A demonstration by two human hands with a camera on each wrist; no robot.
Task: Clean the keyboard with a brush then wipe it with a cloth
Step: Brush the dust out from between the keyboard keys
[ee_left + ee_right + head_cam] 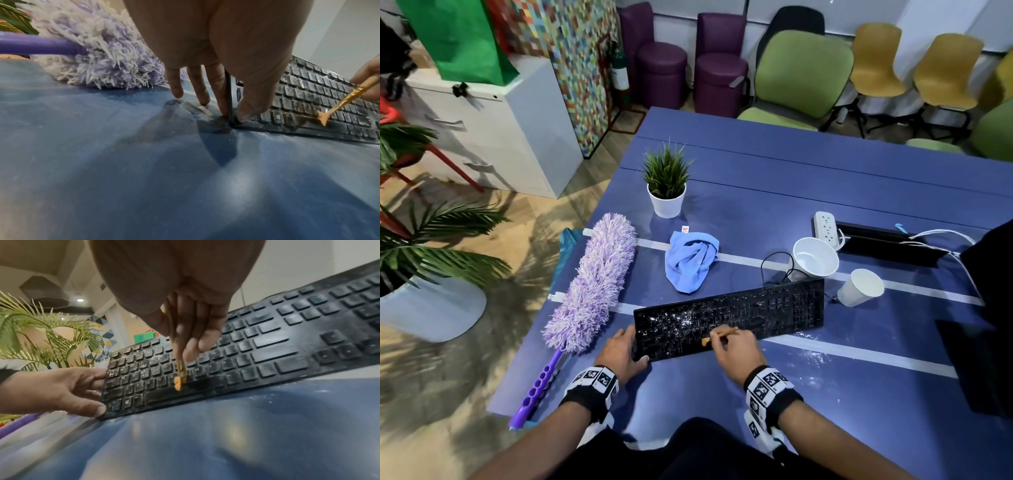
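Note:
A black keyboard (729,315) (308,97) (267,344) lies on the blue table (791,178), dusted with white powder (674,320) over its left half. My left hand (625,346) (232,113) (61,389) grips the keyboard's left end, thumb at the near corner and fingers along the side edge. My right hand (736,346) (185,340) pinches a small brush (714,337) (339,104) (180,371) with a golden handle. Its orange bristle tip touches the keys just above the space bar. A crumpled blue cloth (690,262) lies behind the keyboard.
A purple fluffy duster (592,284) (102,56) lies left of the keyboard, near the table's left edge. Two white paper cups (815,257) (859,287) lie tipped behind the keyboard's right end, by a power strip (825,224). A potted plant (667,198) stands farther back.

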